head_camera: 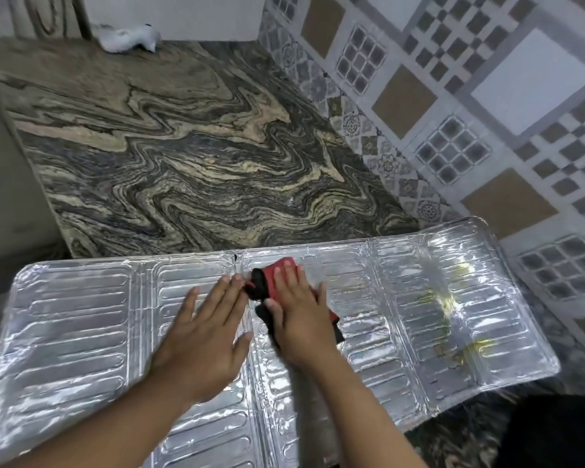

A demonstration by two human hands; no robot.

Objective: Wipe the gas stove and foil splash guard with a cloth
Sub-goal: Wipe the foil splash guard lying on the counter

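The silver foil splash guard [81,332] lies unfolded and flat on the marbled countertop [183,146], filling the lower part of the view. My right hand [301,315] presses a red and black cloth [267,278] onto the guard's middle panel near its far edge. Beside it, my left hand [206,339] rests palm down with fingers spread flat on the foil. Yellowish stains [443,298] mark the guard's right panel. The gas stove is not in view.
A tiled wall [453,96] rises along the right side of the counter. A crumpled white cloth [129,37] lies at the counter's far end below a white panel. A dark object [554,434] sits at the lower right corner.
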